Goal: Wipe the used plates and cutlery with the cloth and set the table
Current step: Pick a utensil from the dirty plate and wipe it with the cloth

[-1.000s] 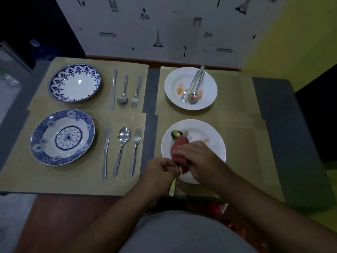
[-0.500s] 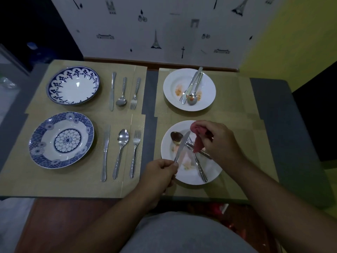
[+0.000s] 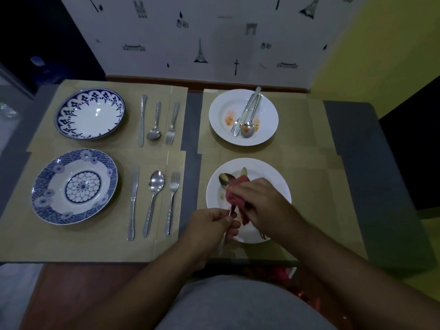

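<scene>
My left hand [image 3: 212,228] grips the handle of a knife [image 3: 243,171] over the near white plate [image 3: 271,172]. Only the blade's tip shows past the red cloth [image 3: 237,197], which my right hand [image 3: 264,206] holds wrapped round the blade. A dirty spoon [image 3: 225,179] lies on this plate at its left, and a fork is mostly hidden under my right hand. The far white plate [image 3: 220,115] carries orange smears and a knife, fork and spoon [image 3: 247,115] piled together.
On the left mats stand two blue-patterned plates, far [image 3: 90,114] and near [image 3: 74,186]. Beside each lies a knife, spoon and fork in a row, far set [image 3: 156,123] and near set [image 3: 153,202]. A wall closes off the table's far edge.
Half a second ago my right hand held the cloth raised off the knife, whose bare blade showed. Now the cloth has come back down round the blade, near my left hand.
</scene>
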`<state>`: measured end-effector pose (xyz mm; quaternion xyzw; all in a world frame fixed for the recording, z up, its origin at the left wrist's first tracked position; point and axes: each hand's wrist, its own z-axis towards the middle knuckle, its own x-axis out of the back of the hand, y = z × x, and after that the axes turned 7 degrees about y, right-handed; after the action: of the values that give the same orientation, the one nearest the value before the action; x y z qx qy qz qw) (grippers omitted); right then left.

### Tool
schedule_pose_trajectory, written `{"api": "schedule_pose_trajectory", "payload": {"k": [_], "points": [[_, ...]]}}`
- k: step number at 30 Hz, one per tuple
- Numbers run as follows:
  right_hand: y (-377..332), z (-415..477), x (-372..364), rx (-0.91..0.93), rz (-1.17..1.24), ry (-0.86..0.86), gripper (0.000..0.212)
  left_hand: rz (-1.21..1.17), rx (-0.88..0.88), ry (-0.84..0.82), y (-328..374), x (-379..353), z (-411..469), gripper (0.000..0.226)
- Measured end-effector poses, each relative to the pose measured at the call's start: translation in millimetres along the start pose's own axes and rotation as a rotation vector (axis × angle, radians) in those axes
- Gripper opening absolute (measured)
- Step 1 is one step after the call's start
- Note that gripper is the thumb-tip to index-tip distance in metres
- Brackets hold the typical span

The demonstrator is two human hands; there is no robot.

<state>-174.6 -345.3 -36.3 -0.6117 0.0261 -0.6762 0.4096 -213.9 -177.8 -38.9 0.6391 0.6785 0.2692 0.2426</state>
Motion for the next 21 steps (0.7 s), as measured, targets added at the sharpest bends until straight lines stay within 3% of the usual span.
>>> {"api": "schedule_pose_trajectory", "payload": {"k": [5,10,21], "points": [[17.8,12.0,7.5,-0.171,-0.051,0.112,0.029,-0.073,0.006,-0.024,1.1,-5.3,0.4,0.018],[2.2,-2.3,2.6,0.039,-0.046,0.041,0.030,-0.010,-0.018,-0.007,-2.9,-5.5,0.8,0.019],[27.8,33.4,-5.4,-0.242,-0.123,0.116,0.026,0.052,0.084,-0.056,12.4,17.5,16.5,0.025]]}}
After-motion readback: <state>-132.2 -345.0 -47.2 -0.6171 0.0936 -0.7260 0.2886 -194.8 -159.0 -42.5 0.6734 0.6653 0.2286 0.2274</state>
